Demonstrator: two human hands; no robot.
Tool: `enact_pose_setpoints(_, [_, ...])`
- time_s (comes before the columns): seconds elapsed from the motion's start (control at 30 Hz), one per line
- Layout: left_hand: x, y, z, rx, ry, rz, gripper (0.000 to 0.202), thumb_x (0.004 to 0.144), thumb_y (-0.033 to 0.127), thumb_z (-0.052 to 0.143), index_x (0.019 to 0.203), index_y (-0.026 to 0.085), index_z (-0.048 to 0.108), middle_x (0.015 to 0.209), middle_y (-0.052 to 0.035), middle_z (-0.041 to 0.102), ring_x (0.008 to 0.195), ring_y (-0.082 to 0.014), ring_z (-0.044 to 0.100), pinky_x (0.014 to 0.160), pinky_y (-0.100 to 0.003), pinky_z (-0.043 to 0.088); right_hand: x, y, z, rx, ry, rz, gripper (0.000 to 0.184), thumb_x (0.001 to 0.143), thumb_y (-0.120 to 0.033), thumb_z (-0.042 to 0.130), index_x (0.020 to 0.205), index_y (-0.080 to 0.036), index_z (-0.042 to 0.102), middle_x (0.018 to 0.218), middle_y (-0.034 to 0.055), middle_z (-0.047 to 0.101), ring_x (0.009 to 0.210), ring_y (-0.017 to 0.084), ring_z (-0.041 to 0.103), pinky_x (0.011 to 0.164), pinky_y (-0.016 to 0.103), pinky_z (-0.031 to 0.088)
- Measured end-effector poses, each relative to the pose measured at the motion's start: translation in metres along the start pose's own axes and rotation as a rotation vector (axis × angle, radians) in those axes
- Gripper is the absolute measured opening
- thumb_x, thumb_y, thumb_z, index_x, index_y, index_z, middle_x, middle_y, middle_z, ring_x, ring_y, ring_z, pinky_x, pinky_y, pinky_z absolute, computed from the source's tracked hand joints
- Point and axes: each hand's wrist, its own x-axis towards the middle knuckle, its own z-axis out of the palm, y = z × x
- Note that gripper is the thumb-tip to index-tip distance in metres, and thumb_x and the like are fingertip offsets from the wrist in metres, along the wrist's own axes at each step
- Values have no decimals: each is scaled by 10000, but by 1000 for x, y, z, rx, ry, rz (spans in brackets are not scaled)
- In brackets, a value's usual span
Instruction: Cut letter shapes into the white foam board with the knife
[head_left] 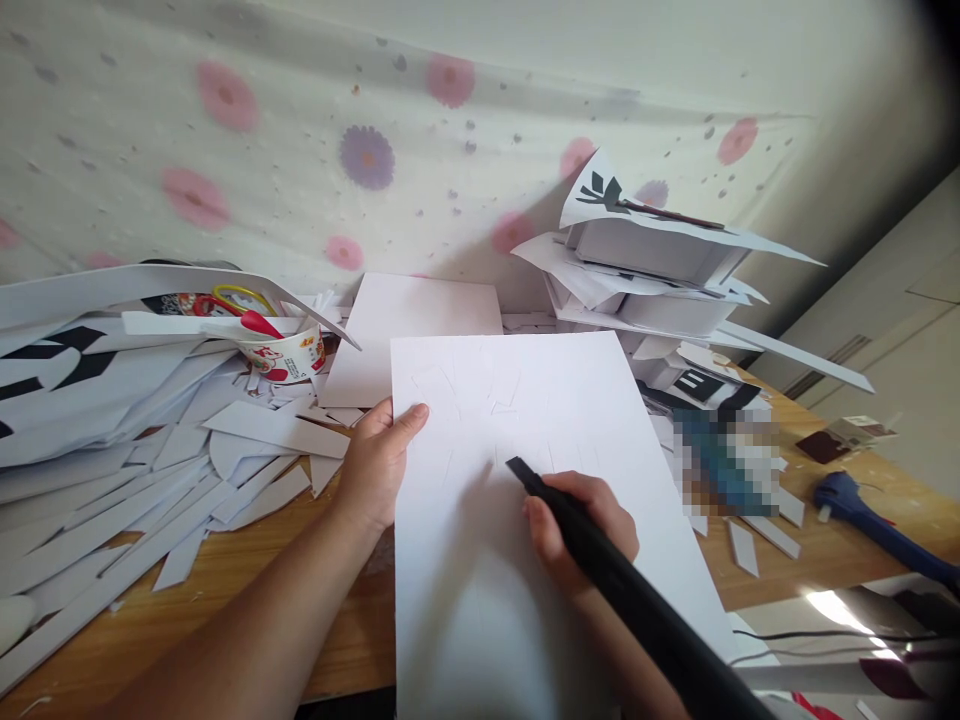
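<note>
A large white foam board (465,560) lies in front of me, with several thin cut lines in its upper half. My left hand (386,445) grips its left edge, thumb on top and fingers out of sight behind the edge. In my right hand (589,520) is a long black utility knife (592,550), its dark tip pointing up and left over the middle of the board. Whether the tip touches the surface I cannot tell. A shadow of hand and knife falls on the board.
White offcuts (247,430) heap up on the left of the wooden table (330,610). Behind them stands a paper cup (289,357) with a red spoon. Another white board (427,305) lies behind. White box shapes (660,255) are stacked back right; a blue glue gun (877,515) rests at right.
</note>
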Motion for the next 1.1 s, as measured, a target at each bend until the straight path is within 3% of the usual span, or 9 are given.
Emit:
enact_pose_setpoints(0.1, [1, 0, 0, 12, -5, 7, 426, 690, 315, 795, 1053, 142, 656, 891, -84, 720, 812, -246, 677, 726, -329, 542, 3, 7, 1, 243, 30, 168, 170, 790, -294, 663, 916, -210, 587, 664, -8, 672, 548, 154, 647, 527, 272, 533])
enact_pose_setpoints(0.2, [1, 0, 0, 30, -12, 12, 421, 696, 328, 791, 1049, 146, 652, 887, -79, 719, 823, -245, 674, 733, -329, 538, 14, 18, 0, 502, -51, 178, 204, 821, -304, 660, 970, -194, 576, 658, 1, 672, 551, 153, 650, 514, 272, 537])
enact_pose_setpoints(0.3, [2, 2, 0, 58, -29, 8, 415, 693, 349, 791, 1029, 151, 650, 904, -79, 718, 838, -250, 670, 741, -332, 533, 35, 28, -9, 607, -239, 174, 208, 830, -294, 663, 986, -194, 570, 658, 0, 667, 566, 150, 647, 539, 278, 541])
enact_pose_setpoints(0.4, [4, 5, -1, 76, -53, -20, 430, 671, 385, 799, 1000, 153, 647, 926, -83, 715, 815, -256, 668, 717, -333, 527, 67, 34, -20, 541, -501, 128, 171, 808, -265, 690, 925, -192, 588, 703, 12, 672, 607, 142, 637, 551, 258, 520])
enact_pose_setpoints(0.47, [6, 7, -3, 93, -76, -57, 418, 665, 396, 800, 966, 149, 646, 911, -86, 713, 788, -254, 666, 689, -324, 520, 88, 34, -22, 503, -662, 57, 147, 804, -241, 691, 917, -188, 615, 732, 11, 664, 621, 126, 617, 553, 237, 503])
enact_pose_setpoints(0.57, [9, 8, -5, 109, -126, -118, 401, 684, 387, 788, 966, 141, 644, 876, -94, 709, 785, -256, 666, 674, -317, 515, 108, 31, -18, 471, -800, -71, 135, 789, -189, 691, 920, -192, 660, 757, 0, 662, 638, 101, 594, 571, 206, 485])
enact_pose_setpoints(0.77, [14, 2, -10, 139, -155, -118, 375, 718, 382, 765, 980, 141, 648, 862, -91, 704, 697, -221, 651, 626, -297, 505, 106, 36, -9, 525, -824, -95, 101, 781, -185, 681, 880, -168, 699, 757, 18, 674, 634, 106, 589, 562, 210, 486])
enact_pose_setpoints(1.1, [12, 4, -8, 183, -97, -134, 391, 679, 389, 784, 953, 142, 653, 816, -80, 697, 663, -230, 639, 571, -291, 493, 103, 47, -8, 570, -876, -111, 134, 785, -166, 679, 916, -167, 707, 812, 35, 676, 705, 119, 610, 629, 232, 498])
